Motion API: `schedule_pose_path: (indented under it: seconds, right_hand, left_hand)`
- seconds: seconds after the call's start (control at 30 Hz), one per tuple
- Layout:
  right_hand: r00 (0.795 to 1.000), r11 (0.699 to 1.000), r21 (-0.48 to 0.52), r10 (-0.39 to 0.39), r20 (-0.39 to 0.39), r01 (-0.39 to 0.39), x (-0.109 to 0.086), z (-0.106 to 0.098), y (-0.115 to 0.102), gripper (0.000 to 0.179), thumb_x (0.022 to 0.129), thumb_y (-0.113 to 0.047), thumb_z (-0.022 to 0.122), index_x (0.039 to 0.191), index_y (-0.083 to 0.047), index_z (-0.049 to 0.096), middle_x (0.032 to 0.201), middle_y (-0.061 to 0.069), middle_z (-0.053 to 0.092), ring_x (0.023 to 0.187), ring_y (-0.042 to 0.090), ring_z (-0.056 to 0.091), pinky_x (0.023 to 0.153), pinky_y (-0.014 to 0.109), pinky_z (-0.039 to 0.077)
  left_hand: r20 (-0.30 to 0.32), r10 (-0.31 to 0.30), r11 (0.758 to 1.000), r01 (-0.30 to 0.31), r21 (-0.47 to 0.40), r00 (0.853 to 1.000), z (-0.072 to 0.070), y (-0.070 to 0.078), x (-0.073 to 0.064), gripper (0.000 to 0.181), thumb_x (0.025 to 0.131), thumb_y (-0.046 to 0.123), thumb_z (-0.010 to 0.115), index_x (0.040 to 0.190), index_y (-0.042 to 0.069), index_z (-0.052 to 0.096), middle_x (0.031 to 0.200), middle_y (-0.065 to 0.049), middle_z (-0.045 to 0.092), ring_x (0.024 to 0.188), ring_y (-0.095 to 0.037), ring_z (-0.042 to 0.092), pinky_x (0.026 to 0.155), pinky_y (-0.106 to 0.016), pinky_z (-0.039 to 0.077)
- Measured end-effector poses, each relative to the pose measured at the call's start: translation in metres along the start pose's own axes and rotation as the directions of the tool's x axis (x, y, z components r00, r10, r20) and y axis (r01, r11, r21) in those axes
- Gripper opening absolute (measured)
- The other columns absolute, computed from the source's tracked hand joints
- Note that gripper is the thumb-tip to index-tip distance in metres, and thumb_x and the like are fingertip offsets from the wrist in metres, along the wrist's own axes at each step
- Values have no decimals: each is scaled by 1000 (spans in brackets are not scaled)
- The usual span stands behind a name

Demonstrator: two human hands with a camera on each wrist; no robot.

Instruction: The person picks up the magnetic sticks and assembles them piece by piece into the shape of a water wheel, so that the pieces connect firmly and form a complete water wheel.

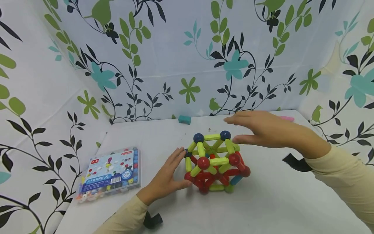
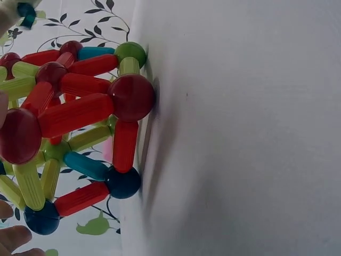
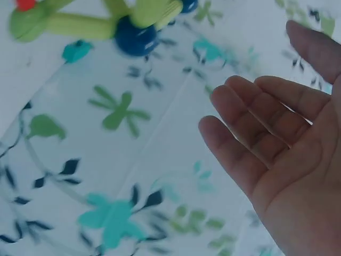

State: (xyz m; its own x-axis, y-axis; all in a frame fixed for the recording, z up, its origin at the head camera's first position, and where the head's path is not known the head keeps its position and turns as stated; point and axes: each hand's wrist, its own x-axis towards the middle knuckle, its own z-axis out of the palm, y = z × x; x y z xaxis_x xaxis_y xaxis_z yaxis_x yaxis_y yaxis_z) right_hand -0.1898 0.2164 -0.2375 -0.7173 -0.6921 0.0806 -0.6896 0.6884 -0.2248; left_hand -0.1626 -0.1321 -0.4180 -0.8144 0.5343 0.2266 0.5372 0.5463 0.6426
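Observation:
A model of magnetic sticks and balls (image 1: 219, 162) stands on the white table, with lime, red and blue sticks joined by red, navy and green balls. Along its left side lies my left hand (image 1: 165, 182), fingers extended and touching it near a navy ball, thumb close to a lower red ball. In the left wrist view the model's red stick (image 2: 80, 114) is near, and a few fingertips (image 2: 13, 237) show at the lower left corner. My right hand (image 1: 263, 128) hovers above and right of the model, holding nothing. The right wrist view shows its palm (image 3: 298, 176) with fingers loosely extended.
Left of the model lies a clear plastic box (image 1: 109, 174) of small coloured pieces with a printed label. A teal block (image 1: 184, 119) sits near the table's back edge, and a pink object (image 1: 287, 118) at the back right. Leaf-patterned cloth (image 1: 163, 58) hangs behind.

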Motion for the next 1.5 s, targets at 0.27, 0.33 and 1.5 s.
schedule_pose_path:
  seconds: [0.27,0.33,1.5]
  right_hand:
    - [970,933,282,184,159,-223,-37,68,50,114,76,-64,80,159,-5,31,161,17,38,144,42,41,108,61,43]
    - [957,909,322,208,202,-265,-38,86,52,117,74,-62,83,161,-7,27,162,16,35,146,43,37,109,62,42]
    - [972,867,454,128,198,-207,6,147,89,84,87,-25,81,157,-9,37,147,10,54,129,34,57,98,49,55]
  left_hand:
    - [71,-97,994,100,-39,993,0,0,1,111,79,39,88,164,17,20,170,-1,17,154,-30,24,114,-60,35]
    - [70,-93,995,95,-37,993,0,-1,1,111,79,38,88,164,17,20,170,-3,19,154,-30,26,114,-60,35]
    - [215,-237,943,277,-183,948,10,-21,41,90,91,33,77,163,21,24,165,-10,30,142,-33,45,107,-51,48]
